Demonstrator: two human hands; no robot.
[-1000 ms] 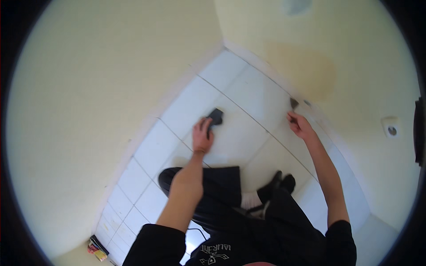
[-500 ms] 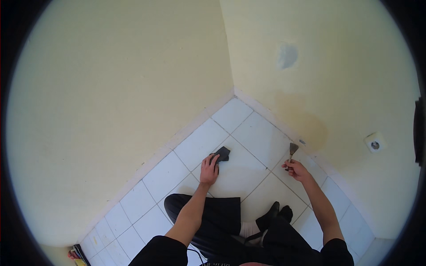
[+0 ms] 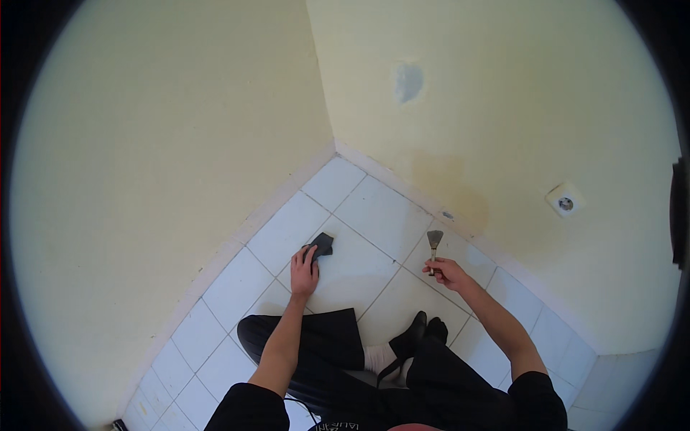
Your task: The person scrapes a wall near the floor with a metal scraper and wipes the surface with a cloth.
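Observation:
My left hand rests low over the white floor tiles, its fingers closed on a folded dark grey piece of sandpaper. The handle of a putty knife is pinched in my right hand. Its flared grey blade points up and away, toward the base of the right wall. I cannot tell whether the blade touches anything.
Two cream walls meet at a corner ahead, edged by a pale skirting. The right wall bears a grey patch, a brownish stain and a socket. My folded legs occupy the floor close to me.
The whole view has shifted, so the corner, patch and socket sit farther left. Both hands keep their holds and stay in much the same places over the tiles.

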